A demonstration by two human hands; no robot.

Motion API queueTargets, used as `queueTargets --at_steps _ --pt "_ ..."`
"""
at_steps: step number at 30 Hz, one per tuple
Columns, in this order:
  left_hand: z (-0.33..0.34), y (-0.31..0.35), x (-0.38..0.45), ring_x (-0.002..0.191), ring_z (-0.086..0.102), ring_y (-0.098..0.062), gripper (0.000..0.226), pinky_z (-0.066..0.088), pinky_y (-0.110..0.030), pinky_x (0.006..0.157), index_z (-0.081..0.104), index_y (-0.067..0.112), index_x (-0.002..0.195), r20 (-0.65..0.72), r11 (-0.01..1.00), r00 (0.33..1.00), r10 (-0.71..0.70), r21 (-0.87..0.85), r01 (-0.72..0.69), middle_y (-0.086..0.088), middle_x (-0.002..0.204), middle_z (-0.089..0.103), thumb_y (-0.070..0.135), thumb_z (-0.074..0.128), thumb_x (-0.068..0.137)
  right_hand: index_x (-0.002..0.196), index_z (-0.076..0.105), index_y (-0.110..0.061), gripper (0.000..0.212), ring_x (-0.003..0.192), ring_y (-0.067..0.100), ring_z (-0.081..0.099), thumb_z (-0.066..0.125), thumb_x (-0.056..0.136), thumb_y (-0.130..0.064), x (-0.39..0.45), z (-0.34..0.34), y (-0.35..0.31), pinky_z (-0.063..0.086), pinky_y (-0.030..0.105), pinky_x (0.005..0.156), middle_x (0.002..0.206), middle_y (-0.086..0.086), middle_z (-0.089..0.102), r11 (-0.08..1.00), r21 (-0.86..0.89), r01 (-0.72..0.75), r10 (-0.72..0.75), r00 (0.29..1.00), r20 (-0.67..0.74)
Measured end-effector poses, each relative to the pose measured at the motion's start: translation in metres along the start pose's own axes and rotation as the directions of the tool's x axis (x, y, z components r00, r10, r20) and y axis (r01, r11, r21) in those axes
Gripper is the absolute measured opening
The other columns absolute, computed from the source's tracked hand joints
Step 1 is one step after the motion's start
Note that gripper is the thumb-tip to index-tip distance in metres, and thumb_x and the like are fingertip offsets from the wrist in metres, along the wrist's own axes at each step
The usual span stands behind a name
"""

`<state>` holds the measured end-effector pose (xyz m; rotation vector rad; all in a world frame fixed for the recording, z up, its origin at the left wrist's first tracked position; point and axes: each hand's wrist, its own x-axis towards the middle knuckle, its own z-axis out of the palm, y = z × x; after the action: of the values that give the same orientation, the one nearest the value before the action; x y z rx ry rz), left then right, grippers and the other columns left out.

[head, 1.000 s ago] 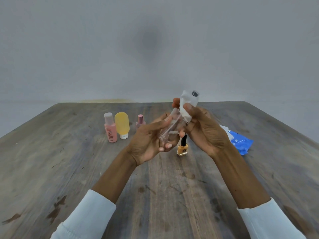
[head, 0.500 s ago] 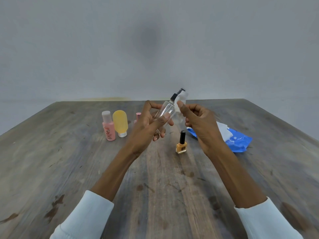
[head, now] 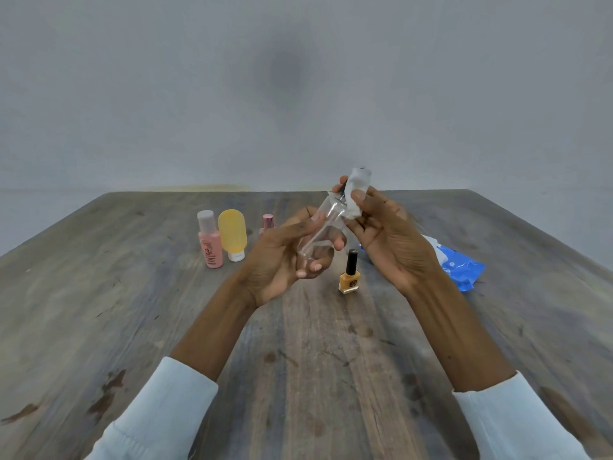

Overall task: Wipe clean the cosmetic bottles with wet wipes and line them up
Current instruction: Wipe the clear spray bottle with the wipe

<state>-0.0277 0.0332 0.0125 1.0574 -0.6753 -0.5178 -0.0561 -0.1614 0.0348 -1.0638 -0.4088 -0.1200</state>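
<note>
My left hand (head: 285,257) grips a clear pump bottle (head: 323,227), tilted with its black top up and to the right, above the table. My right hand (head: 388,240) pinches a white wet wipe (head: 356,190) wrapped over the bottle's pump head, which is mostly hidden. On the table stand a pink bottle (head: 209,244), a yellow tube bottle (head: 233,235) on its white cap, and a small pink-capped bottle (head: 268,222) partly behind my left hand. An orange nail polish bottle (head: 349,275) with a black cap stands just below my hands.
A blue wet-wipe pack (head: 462,268) with a white wipe sticking out lies right of my right hand. The wooden table (head: 315,360) has dark stains near its front and ends at a plain grey wall.
The wipe has gone back over the bottle's pump head after sitting beside it. My hands have shifted lower and a little right, with the bottle still tilted.
</note>
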Motion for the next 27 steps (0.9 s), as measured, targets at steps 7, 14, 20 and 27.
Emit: queueTargets --at_steps 7,14,20,27 --pt "0.007 -0.005 0.003 0.06 0.052 -0.018 0.04 0.033 -0.02 0.045 0.047 0.007 0.138 -0.036 0.995 0.998 0.052 0.087 -0.048 -0.016 0.099 0.07 0.029 0.054 0.105 0.134 0.065 -0.002 0.034 0.121 0.025 0.065 0.062 0.101 -0.01 0.001 -0.002 -0.003 0.062 0.036 0.078 0.129 0.012 0.069 0.999 -0.014 0.033 -0.033 0.999 0.005" --pt "0.01 -0.022 0.005 0.078 0.066 -0.003 0.045 0.055 -0.035 0.072 0.046 0.028 0.125 -0.172 0.229 0.797 0.579 0.972 0.044 0.019 0.111 0.067 0.046 0.075 0.095 0.126 0.071 0.0 0.032 0.111 0.022 0.076 0.073 0.096 -0.011 0.004 -0.004 0.01 0.06 0.031 0.096 0.121 0.014 0.078 0.983 -0.185 0.016 -0.064 0.965 -0.254" --pt "0.016 -0.028 0.006 0.074 0.068 -0.012 0.042 0.05 -0.031 0.061 0.051 0.021 0.123 0.012 -0.066 0.719 0.695 0.997 0.048 0.009 0.11 0.07 0.042 0.075 0.095 0.132 0.065 0.0 0.042 0.099 0.02 0.078 0.077 0.094 -0.011 0.003 -0.002 0.012 0.062 0.03 0.087 0.113 0.014 0.078 0.994 -0.106 -0.001 -0.038 0.931 -0.363" --pt "0.025 -0.007 0.005 0.053 0.051 -0.02 0.029 0.038 -0.025 0.045 0.048 0.008 0.117 -0.245 0.933 0.946 0.214 0.339 -0.123 -0.017 0.086 0.07 0.031 0.061 0.104 0.124 0.068 -0.004 0.038 0.105 0.017 0.075 0.074 0.088 -0.015 -0.001 0.005 -0.002 0.06 0.027 0.091 0.109 0.008 0.077 1.0 0.009 0.023 -0.02 0.981 -0.192"
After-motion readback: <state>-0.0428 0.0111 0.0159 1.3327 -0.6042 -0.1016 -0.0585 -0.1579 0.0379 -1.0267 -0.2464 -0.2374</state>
